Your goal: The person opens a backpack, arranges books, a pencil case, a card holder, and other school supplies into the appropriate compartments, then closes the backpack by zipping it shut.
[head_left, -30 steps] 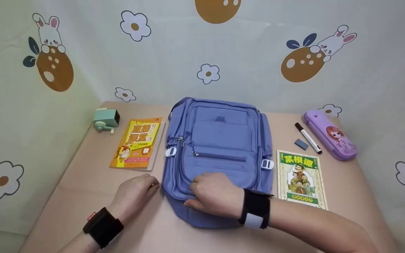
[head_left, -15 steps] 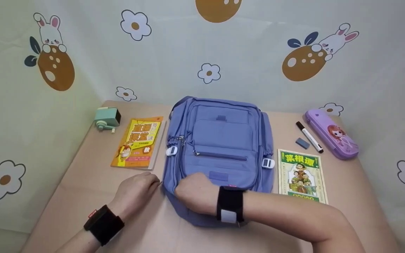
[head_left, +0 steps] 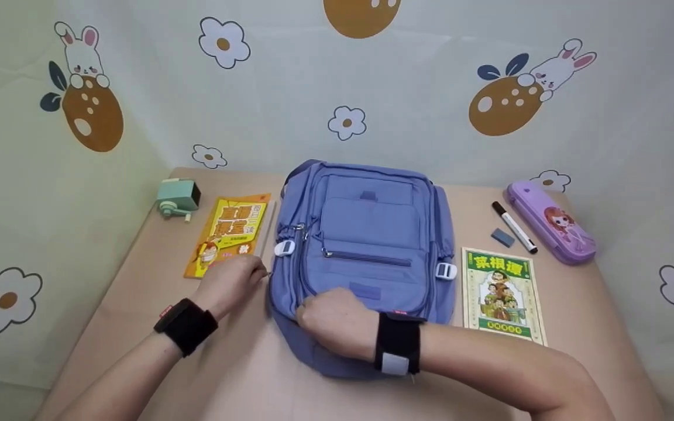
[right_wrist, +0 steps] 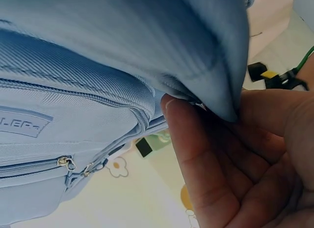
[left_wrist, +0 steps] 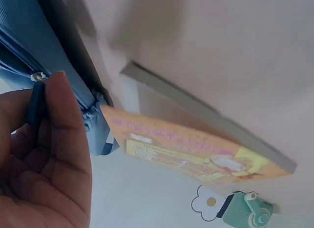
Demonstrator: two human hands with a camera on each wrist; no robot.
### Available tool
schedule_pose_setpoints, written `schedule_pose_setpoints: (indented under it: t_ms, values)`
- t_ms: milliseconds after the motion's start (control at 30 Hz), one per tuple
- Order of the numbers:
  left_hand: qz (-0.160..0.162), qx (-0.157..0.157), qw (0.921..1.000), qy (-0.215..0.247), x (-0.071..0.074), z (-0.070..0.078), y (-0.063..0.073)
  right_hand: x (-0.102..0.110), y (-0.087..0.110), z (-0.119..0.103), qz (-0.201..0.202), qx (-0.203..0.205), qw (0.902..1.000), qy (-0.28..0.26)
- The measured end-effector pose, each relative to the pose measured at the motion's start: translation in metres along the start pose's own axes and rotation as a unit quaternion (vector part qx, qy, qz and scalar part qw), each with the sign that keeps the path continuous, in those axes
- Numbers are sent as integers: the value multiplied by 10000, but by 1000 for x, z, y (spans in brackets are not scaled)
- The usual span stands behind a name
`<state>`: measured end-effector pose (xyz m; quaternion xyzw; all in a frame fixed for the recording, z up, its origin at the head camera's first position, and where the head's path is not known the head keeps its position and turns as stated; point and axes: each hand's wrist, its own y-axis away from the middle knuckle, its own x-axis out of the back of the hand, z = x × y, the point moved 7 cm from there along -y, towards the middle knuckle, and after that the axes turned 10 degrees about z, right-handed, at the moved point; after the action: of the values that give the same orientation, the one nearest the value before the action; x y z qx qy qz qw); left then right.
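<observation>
A blue-purple backpack [head_left: 372, 225] lies front side up in the middle of the table. At its left edge my left hand [head_left: 229, 283] pinches a dark zipper pull [left_wrist: 36, 104] between thumb and finger; the metal slider shows just beyond the fingertips in the left wrist view. My right hand [head_left: 340, 323] lies across the backpack's near left part. Between its thumb and fingers it grips a fold of the backpack's fabric [right_wrist: 216, 76], as the right wrist view shows. Just beyond my left hand is an orange book [head_left: 229, 234].
A teal crank sharpener [head_left: 178, 197] stands at the back left. To the right lie a green-and-cream book [head_left: 502, 292], a grey-blue eraser [head_left: 502, 237], a marker [head_left: 514, 227] and a purple pencil case [head_left: 550, 222]. A patterned curtain [head_left: 278, 93] hangs behind the table.
My left hand has moved forward along the backpack's left edge with the zipper pull. The right hand shifted left toward the backpack's near left corner, then slightly back right.
</observation>
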<state>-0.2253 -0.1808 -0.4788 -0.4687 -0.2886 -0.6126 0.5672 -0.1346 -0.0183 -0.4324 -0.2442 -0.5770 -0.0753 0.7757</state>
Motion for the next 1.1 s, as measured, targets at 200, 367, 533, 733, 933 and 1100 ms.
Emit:
schedule_pose_setpoints:
  t_ms: [200, 367, 533, 733, 933, 1100]
  values:
    - [-350, 386, 9981, 314, -1, -15, -37, 6, 1, 1, 92, -12, 9999, 40]
    - [-265, 401, 9979, 427, -5, -22, -58, 7, 1, 0, 179, 49, 9998, 64]
    - [-117, 485, 9984, 249, -10, -24, -68, 5, 0, -2, 171, 63, 9998, 34]
    - [-6, 27, 10000, -9, -8, -11, -62, 3, 1, 1, 147, -53, 9996, -218]
    - [-714, -1153, 9906, 201, 0, 17, -36, 7, 3, 9, 171, -241, 9991, -298]
    - [-1503, -1592, 9757, 16, -7, 23, -5, 14, 2, 19, -37, -558, 9970, -544]
